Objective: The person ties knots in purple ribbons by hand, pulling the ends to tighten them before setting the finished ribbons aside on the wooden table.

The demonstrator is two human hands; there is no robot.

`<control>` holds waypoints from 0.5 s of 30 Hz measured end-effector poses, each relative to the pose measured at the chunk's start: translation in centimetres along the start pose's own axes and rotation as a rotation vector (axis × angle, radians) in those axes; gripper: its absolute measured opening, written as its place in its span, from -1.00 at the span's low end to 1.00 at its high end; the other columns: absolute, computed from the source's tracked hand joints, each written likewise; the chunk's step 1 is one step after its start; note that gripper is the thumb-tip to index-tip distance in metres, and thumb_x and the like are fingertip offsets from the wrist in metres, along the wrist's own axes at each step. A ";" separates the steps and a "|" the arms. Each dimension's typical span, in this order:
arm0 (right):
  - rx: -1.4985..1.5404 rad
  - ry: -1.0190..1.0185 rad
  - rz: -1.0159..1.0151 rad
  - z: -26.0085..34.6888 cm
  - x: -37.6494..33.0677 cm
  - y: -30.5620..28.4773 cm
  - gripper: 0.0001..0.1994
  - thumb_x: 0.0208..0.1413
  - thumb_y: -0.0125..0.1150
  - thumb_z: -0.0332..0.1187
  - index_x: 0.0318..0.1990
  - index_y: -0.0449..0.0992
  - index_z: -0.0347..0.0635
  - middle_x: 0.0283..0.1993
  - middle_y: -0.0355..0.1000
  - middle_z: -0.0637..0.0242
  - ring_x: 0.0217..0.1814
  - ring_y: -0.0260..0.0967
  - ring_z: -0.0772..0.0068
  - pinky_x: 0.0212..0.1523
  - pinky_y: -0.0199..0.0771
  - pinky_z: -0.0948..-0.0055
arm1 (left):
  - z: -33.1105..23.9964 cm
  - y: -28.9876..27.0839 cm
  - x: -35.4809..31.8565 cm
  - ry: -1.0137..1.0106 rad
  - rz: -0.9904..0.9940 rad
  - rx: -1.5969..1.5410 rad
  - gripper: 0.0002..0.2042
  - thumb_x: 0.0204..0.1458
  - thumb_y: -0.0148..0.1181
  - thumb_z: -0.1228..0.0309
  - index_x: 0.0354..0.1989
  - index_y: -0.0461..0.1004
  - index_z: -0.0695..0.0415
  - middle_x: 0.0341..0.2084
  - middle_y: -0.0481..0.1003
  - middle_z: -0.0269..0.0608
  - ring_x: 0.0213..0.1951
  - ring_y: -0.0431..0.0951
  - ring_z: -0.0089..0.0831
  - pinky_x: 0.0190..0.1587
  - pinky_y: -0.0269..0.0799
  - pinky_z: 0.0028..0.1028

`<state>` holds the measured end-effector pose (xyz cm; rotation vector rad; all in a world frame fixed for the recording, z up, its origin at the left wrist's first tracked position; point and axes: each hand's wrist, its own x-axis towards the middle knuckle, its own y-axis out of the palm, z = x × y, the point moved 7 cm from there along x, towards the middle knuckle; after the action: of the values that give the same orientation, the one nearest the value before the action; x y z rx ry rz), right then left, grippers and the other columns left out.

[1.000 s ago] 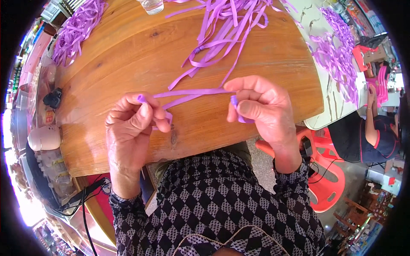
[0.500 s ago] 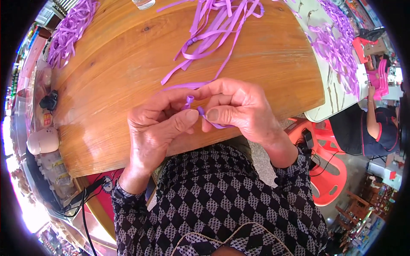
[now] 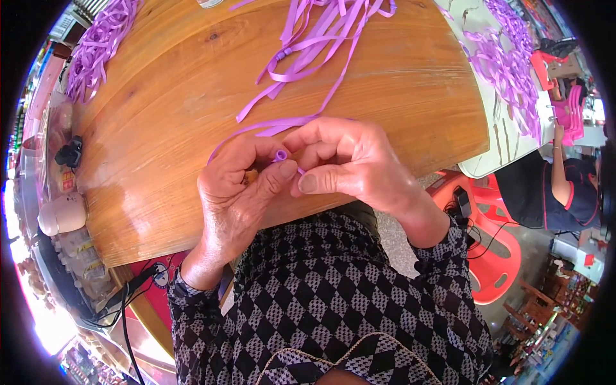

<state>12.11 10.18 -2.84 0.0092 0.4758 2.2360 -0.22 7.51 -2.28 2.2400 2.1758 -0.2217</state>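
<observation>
Over the front part of the wooden table, both hands meet at a narrow purple ribbon (image 3: 280, 156), which shows as a small rolled loop between the fingertips. My left hand (image 3: 240, 183) pinches the loop between thumb and forefinger. Close beside it, my right hand (image 3: 350, 163) is pinched too, thumb against forefinger, on a bit of the same ribbon that is mostly hidden. A ribbon length (image 3: 282, 122) lies on the wood just beyond my fingers. Farther off, a bundle of purple ribbons (image 3: 314, 45) spreads across the table, a small knot or coil visible on one strand.
The wooden table (image 3: 173, 122) carries another ribbon heap (image 3: 102, 48) at far left and a glass (image 3: 209, 2) at the far edge. More ribbons (image 3: 507, 77) lie on a white table at right. A red plastic chair (image 3: 494, 256) stands at right, near another person (image 3: 571, 186).
My hands have drawn slightly closer together, and the loop now faces upward with its round opening showing. The ribbon tail by my right thumb is no longer visible.
</observation>
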 end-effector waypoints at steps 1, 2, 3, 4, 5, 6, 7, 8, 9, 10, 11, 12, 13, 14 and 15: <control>-0.018 -0.005 -0.020 0.0 0.0 0.1 -0.68 -0.04 0.17 -0.57 -0.08 0.35 -0.41 -0.39 0.44 0.26 -0.30 0.39 0.58 -0.23 0.36 0.63 | -0.1 -0.1 0.0 0.002 -0.005 0.052 -0.87 -0.07 0.22 0.53 -0.37 0.43 0.29 -0.49 0.40 -0.36 -0.44 0.38 -0.67 -0.39 0.32 -0.67; -0.036 -0.009 -0.040 0.0 0.0 0.1 -0.66 -0.06 0.19 -0.59 -0.07 0.35 -0.39 -0.38 0.44 0.28 -0.29 0.38 0.59 -0.20 0.36 0.61 | -0.1 -0.1 0.0 0.001 -0.006 0.052 -0.87 -0.07 0.22 0.53 -0.37 0.43 0.29 -0.49 0.40 -0.36 -0.44 0.38 -0.67 -0.39 0.32 -0.67; -0.036 -0.009 -0.040 -0.2 -0.1 0.1 -0.66 -0.06 0.19 -0.59 -0.07 0.35 -0.39 -0.38 0.44 0.28 -0.29 0.38 0.59 -0.20 0.36 0.61 | 0.0 0.0 0.0 -0.029 -0.004 0.025 -0.87 -0.07 0.23 0.52 -0.38 0.44 0.29 -0.49 0.39 -0.37 -0.44 0.38 -0.67 -0.40 0.31 -0.67; -0.199 -0.036 -0.058 -0.3 -0.3 0.0 -0.69 -0.07 0.19 -0.59 -0.11 0.37 -0.37 -0.36 0.44 0.29 -0.29 0.37 0.61 -0.22 0.37 0.61 | 0.1 0.0 -0.1 -0.059 -0.002 -0.002 -0.88 -0.07 0.23 0.52 -0.39 0.44 0.29 -0.50 0.39 -0.37 -0.45 0.38 -0.68 -0.40 0.31 -0.67; -0.361 -0.063 -0.075 -0.3 -0.5 -0.2 -0.71 -0.08 0.20 -0.60 -0.14 0.40 -0.35 -0.35 0.44 0.29 -0.28 0.37 0.63 -0.23 0.37 0.61 | 0.2 0.0 0.0 -0.058 -0.002 -0.003 -0.88 -0.07 0.23 0.52 -0.39 0.44 0.29 -0.50 0.39 -0.37 -0.45 0.38 -0.68 -0.40 0.31 -0.67; -0.361 -0.063 -0.074 -0.3 -0.6 -0.2 -0.71 -0.08 0.20 -0.60 -0.14 0.40 -0.35 -0.35 0.44 0.29 -0.28 0.37 0.63 -0.23 0.37 0.61 | 0.1 -0.2 0.0 -0.042 -0.021 0.019 -0.87 -0.07 0.23 0.52 -0.39 0.43 0.29 -0.51 0.38 -0.37 -0.45 0.37 -0.68 -0.41 0.30 -0.68; -0.494 -0.115 -0.090 0.1 -0.7 -0.3 -0.78 -0.08 0.18 -0.60 -0.20 0.42 -0.35 -0.38 0.44 0.31 -0.32 0.37 0.65 -0.27 0.37 0.62 | -0.1 -0.4 0.0 -0.026 -0.040 0.041 -0.87 -0.07 0.23 0.52 -0.39 0.43 0.29 -0.52 0.38 -0.38 -0.45 0.37 -0.68 -0.41 0.30 -0.69; -0.628 -0.167 -0.106 0.5 -0.9 -0.3 -0.84 -0.07 0.16 -0.60 -0.27 0.44 -0.35 -0.42 0.44 0.33 -0.35 0.37 0.66 -0.32 0.37 0.63 | -0.2 -0.4 0.0 -0.026 -0.040 0.041 -0.87 -0.07 0.23 0.52 -0.39 0.43 0.29 -0.52 0.38 -0.38 -0.45 0.37 -0.68 -0.41 0.30 -0.69; -0.627 -0.168 -0.104 0.5 -1.0 -0.3 -0.84 -0.07 0.16 -0.60 -0.27 0.44 -0.35 -0.42 0.44 0.33 -0.35 0.37 0.66 -0.32 0.37 0.63 | -0.3 -0.3 -0.1 -0.033 -0.021 0.032 -0.87 -0.07 0.23 0.51 -0.38 0.44 0.29 -0.52 0.39 -0.37 -0.45 0.38 -0.68 -0.42 0.30 -0.69; -0.559 -0.132 -0.155 0.5 -1.2 -0.8 -0.89 -0.06 0.14 -0.59 -0.32 0.46 -0.34 -0.47 0.44 0.33 -0.42 0.35 0.68 -0.39 0.34 0.66 | -0.5 -0.2 -0.1 -0.040 -0.001 0.024 -0.87 -0.06 0.22 0.51 -0.37 0.44 0.29 -0.53 0.40 -0.36 -0.45 0.38 -0.68 -0.42 0.30 -0.69; -0.490 -0.096 -0.205 0.4 -1.3 -1.3 -0.93 -0.04 0.12 -0.57 -0.36 0.48 -0.34 -0.52 0.44 0.34 -0.49 0.33 0.69 -0.47 0.31 0.68 | -0.7 -0.4 -0.1 -0.040 -0.003 0.024 -0.87 -0.06 0.22 0.51 -0.37 0.44 0.29 -0.53 0.40 -0.36 -0.45 0.38 -0.68 -0.42 0.30 -0.69; -0.490 -0.097 -0.205 0.8 -1.5 -1.7 -0.93 -0.04 0.12 -0.57 -0.36 0.48 -0.34 -0.52 0.44 0.34 -0.49 0.33 0.69 -0.47 0.31 0.68 | -0.5 -1.0 0.0 -0.083 -0.030 -0.106 -0.88 -0.04 0.19 0.51 -0.35 0.45 0.28 -0.53 0.42 -0.33 -0.45 0.40 -0.64 -0.42 0.31 -0.68; -0.383 -0.081 -0.335 1.8 -2.0 -3.3 -0.93 -0.03 0.10 -0.54 -0.37 0.49 -0.32 -0.55 0.44 0.34 -0.54 0.31 0.70 -0.52 0.25 0.70 | -0.2 -1.8 0.0 -0.125 -0.057 -0.239 -0.89 -0.02 0.16 0.52 -0.33 0.45 0.27 -0.53 0.44 -0.31 -0.46 0.42 -0.61 -0.42 0.32 -0.67; -0.275 -0.065 -0.464 2.6 -2.7 -5.0 -0.92 -0.02 0.08 -0.52 -0.38 0.50 -0.29 -0.59 0.43 0.34 -0.59 0.28 0.71 -0.58 0.19 0.72 | 0.0 -2.7 0.0 -0.123 -0.057 -0.241 -0.89 -0.02 0.16 0.52 -0.33 0.45 0.27 -0.53 0.44 -0.31 -0.46 0.42 -0.61 -0.42 0.32 -0.67; -0.238 -0.028 -0.556 3.1 -3.5 -6.9 -0.90 -0.02 0.07 -0.49 -0.37 0.50 -0.27 -0.59 0.44 0.30 -0.66 0.21 0.70 -0.63 0.10 0.72 | -0.4 -4.5 0.0 -0.034 -0.131 -0.288 -0.89 0.00 0.12 0.52 -0.30 0.45 0.26 -0.50 0.45 -0.27 -0.46 0.43 -0.57 -0.41 0.35 -0.63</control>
<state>19.98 12.61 -1.74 -0.1928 0.1641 1.7276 -4.67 7.71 -1.48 1.9317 2.1772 0.0508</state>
